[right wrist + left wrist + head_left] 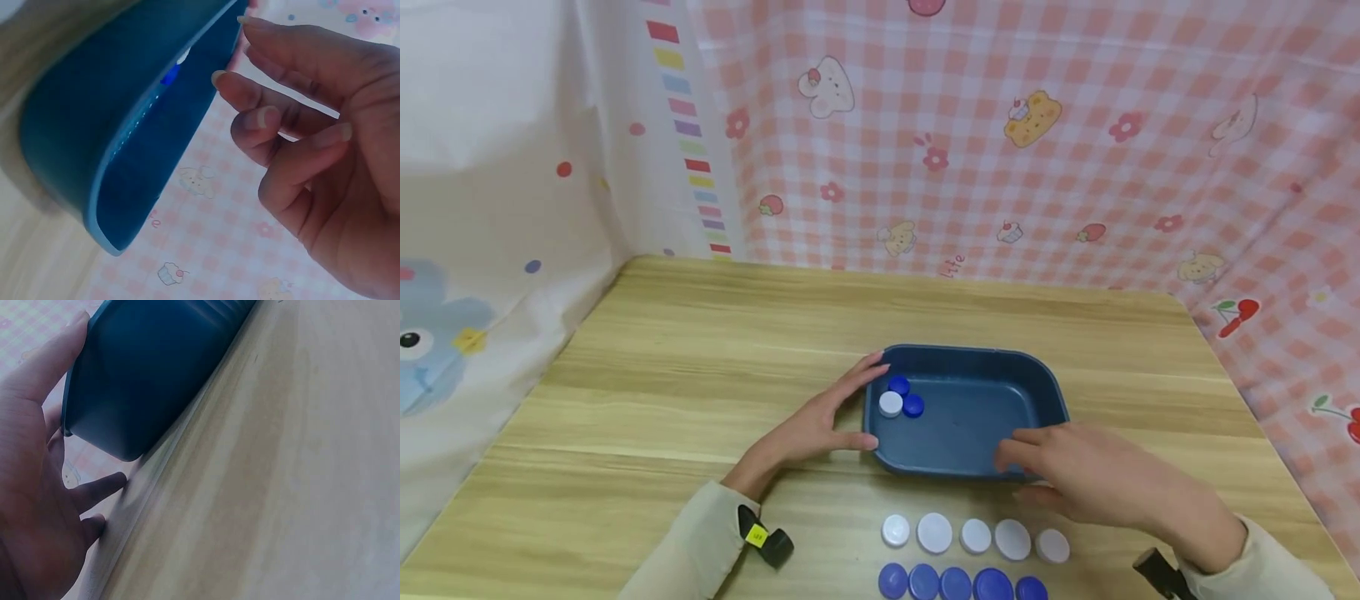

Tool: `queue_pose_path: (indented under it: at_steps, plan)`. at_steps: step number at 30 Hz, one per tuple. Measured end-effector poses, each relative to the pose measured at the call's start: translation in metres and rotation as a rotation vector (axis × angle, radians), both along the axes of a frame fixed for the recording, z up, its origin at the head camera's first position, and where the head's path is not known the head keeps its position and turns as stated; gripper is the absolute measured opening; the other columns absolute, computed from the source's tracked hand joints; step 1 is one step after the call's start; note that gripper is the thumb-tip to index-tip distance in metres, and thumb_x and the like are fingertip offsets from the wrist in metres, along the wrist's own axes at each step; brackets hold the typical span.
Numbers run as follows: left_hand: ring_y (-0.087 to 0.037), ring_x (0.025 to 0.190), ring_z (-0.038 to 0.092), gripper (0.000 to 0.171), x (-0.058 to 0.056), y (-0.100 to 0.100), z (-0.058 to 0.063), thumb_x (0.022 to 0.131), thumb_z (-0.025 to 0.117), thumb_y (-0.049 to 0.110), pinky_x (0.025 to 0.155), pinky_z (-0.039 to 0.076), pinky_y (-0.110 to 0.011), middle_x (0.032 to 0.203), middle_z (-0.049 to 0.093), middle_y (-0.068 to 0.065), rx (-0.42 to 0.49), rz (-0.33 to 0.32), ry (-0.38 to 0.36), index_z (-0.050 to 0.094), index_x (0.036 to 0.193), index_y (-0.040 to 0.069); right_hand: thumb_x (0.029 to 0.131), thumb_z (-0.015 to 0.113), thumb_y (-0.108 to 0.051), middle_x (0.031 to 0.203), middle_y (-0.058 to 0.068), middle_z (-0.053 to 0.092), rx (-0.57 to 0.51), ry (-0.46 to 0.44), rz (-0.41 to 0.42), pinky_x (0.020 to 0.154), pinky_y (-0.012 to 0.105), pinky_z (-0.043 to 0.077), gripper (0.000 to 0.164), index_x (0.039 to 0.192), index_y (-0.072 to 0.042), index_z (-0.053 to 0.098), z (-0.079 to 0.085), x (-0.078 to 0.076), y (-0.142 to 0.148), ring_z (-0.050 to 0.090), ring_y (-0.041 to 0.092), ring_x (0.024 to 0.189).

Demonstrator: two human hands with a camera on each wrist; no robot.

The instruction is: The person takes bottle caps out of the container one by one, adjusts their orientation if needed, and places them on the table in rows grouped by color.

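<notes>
A dark blue plastic basin sits on the table with two blue bottle caps and a white bottle cap in its left end. My left hand rests at the basin's left end, thumb and fingers spread along the rim. In the left wrist view, the thumb lies against the basin's side. Over the near right rim hovers my right hand, its fingers loosely bent. The right wrist view shows nothing between those fingers, which are apart from the basin wall.
In front of the basin, a row of several white caps lies on the wooden table. Closer to me runs a row of several blue caps. Patterned cloth hangs behind the table and along its sides.
</notes>
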State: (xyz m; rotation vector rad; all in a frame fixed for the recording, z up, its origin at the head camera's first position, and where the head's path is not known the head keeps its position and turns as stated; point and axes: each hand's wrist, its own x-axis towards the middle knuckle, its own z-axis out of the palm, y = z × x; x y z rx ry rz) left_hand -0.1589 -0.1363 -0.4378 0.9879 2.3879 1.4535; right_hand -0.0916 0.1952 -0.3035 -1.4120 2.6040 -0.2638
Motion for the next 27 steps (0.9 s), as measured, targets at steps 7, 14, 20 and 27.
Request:
queue_pose_path:
  at_steps: [7, 14, 20, 27]
  plan:
    - [-0.012, 0.144, 0.007, 0.086, 0.001, 0.001, 0.002, 0.081, 0.077, 0.018, 0.112, 0.014, -0.053, 0.159, 0.008, 0.009, 0.002, 0.001, -0.018, 0.028, 0.152, 0.019, 0.082, 0.076, -0.017, 0.082, -0.017, 0.053, 0.028, -0.037, 0.016, 0.053, 0.022, 0.044, 0.025, 0.1, -0.025, 0.061, 0.003, -0.027, -0.01, 0.048, -0.001, 0.063]
    - [-0.01, 0.144, 0.007, 0.087, 0.002, 0.0, 0.002, 0.081, 0.077, 0.019, 0.112, 0.015, -0.052, 0.159, 0.008, 0.013, -0.006, 0.008, -0.006, 0.027, 0.152, 0.022, 0.08, 0.077, -0.018, 0.08, -0.015, 0.056, 0.078, 0.004, 0.057, 0.054, 0.023, 0.044, 0.028, 0.102, -0.024, 0.061, 0.001, -0.055, -0.023, 0.05, 0.001, 0.065]
    - [-0.009, 0.144, 0.007, 0.087, 0.0, -0.002, -0.001, 0.082, 0.077, 0.027, 0.112, 0.016, -0.053, 0.158, 0.007, 0.018, -0.003, 0.0, 0.006, 0.027, 0.152, 0.026, 0.081, 0.077, -0.022, 0.083, -0.014, 0.056, 0.128, 0.036, 0.08, 0.057, 0.024, 0.046, 0.028, 0.105, -0.024, 0.062, 0.0, -0.075, -0.039, 0.052, 0.004, 0.07]
    - [-0.01, 0.144, 0.007, 0.087, 0.001, -0.001, -0.002, 0.082, 0.077, 0.026, 0.111, 0.016, -0.054, 0.158, 0.007, 0.018, 0.002, 0.0, -0.01, 0.026, 0.152, 0.029, 0.083, 0.076, -0.026, 0.091, -0.008, 0.062, 0.197, 0.014, 0.08, 0.063, 0.03, 0.049, 0.032, 0.111, -0.023, 0.062, -0.006, -0.091, -0.059, 0.055, 0.008, 0.074]
